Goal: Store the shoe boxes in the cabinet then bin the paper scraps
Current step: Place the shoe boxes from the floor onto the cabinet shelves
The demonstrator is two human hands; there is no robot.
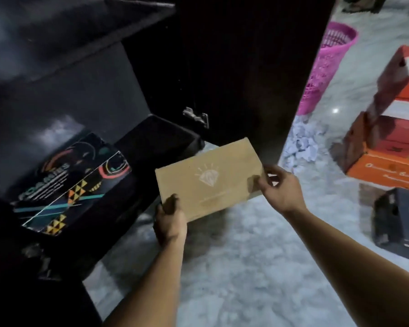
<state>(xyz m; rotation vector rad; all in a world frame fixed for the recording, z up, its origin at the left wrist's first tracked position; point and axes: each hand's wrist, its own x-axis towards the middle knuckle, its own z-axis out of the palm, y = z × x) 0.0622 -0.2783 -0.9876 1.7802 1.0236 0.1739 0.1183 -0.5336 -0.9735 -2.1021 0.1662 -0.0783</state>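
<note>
A flat brown box [208, 178] of plain kraft cardboard, with a pale diamond logo printed on its lid, is held in the air in front of the open cabinet [80, 95]; the left hand [170, 220] grips its near corner, fingers closed on the edge with the thumb on top; the right hand [280, 187] pinches its right end, fingers closed on the card. Inside the dark, matt cabinet lies a black box [73, 182] patterned with coloured arcs and yellow triangles (its lettering is too blurred to read), with a plain black box [161, 135] just behind it; the dark door [234, 67] stands open, a metal hinge [196, 116] on it. Crumpled white paper scraps [300, 142] lie heaped on the pale speckled floor [246, 267] beside a pink slatted basket [326, 69]; orange boxes [387, 147] are stacked at the right, a black one [401, 223] nearer.
</note>
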